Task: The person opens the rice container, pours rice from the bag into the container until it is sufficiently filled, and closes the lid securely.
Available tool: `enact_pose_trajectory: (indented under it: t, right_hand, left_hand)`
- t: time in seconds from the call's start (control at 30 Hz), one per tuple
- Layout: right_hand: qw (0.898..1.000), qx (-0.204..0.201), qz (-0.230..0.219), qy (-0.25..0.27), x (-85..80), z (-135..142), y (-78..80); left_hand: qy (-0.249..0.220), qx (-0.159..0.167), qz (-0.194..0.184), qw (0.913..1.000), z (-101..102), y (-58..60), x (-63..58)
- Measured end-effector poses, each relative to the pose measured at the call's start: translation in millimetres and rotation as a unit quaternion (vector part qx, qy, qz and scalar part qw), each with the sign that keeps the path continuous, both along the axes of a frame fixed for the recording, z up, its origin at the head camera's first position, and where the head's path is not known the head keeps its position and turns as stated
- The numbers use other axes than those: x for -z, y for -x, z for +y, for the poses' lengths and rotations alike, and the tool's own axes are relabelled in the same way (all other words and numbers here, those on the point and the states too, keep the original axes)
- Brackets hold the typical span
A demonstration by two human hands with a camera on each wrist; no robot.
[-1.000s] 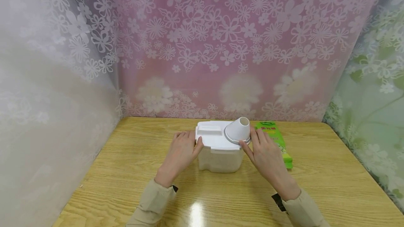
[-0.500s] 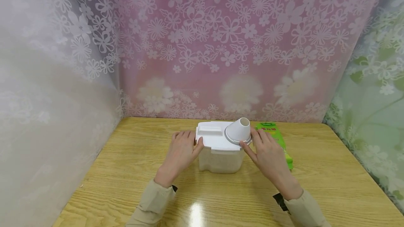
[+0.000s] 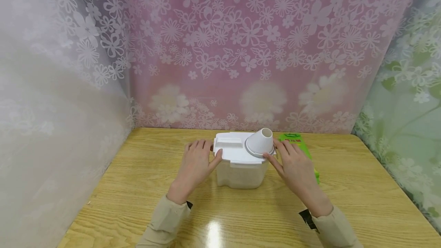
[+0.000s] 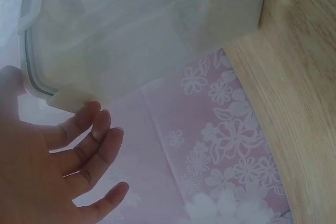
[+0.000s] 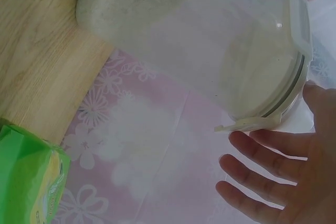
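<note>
A white-lidded translucent storage container (image 3: 241,176) stands on the table, with pale, cloudy-looking contents low inside. Its white lid (image 3: 231,155) bears a grip bar on the left and a white cone-shaped piece (image 3: 259,143) on the right. My left hand (image 3: 195,163) is at the left end, thumb at the lid's edge, fingertips right at the side latch (image 4: 72,100). At the other end, my right hand (image 3: 295,166) has its thumb at the lid edge and spread, mostly straight fingers beside another side latch (image 5: 251,124), which angles outward from the body.
A green bag (image 3: 304,149) lies on the wooden table (image 3: 144,186) behind and right of the right hand. Flowered pink cloth (image 3: 220,56) hangs at the back, with more cloth on both sides.
Both hands have shifted slightly outward from the lid's ends, the right one a little rightward, the left one a little leftward. The container stays in about the same place.
</note>
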State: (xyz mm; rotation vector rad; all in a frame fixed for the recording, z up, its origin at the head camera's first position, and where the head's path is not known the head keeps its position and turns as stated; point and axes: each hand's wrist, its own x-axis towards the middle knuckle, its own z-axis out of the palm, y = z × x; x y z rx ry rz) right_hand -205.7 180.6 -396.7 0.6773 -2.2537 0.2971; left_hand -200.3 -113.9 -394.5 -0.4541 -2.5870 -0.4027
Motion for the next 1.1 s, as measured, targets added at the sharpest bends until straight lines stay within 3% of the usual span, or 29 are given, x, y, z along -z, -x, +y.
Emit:
enact_pose_trajectory:
  t: [0.37,0.73,0.97,1.1]
  right_hand:
    - [1.000,0.000,-0.008,0.003,-2.0,3.0,0.2]
    - [1.000,0.008,-0.010,0.007,-5.2,5.6,-0.4]
    - [0.999,0.030,-0.016,-0.020,-3.2,8.3,-1.6]
    - [0.998,0.041,-0.011,-0.040,-1.8,7.8,-2.3]
  left_hand:
    - [0.007,0.003,0.053,0.9985,0.1,-0.7,-3.8]
    - [-0.022,0.059,0.085,0.9944,6.3,-2.1,-7.7]
    - [-0.006,0.093,0.098,0.9908,16.0,-6.5,-9.2]
    - [0.011,0.093,0.104,0.9902,21.9,-6.6,-4.4]
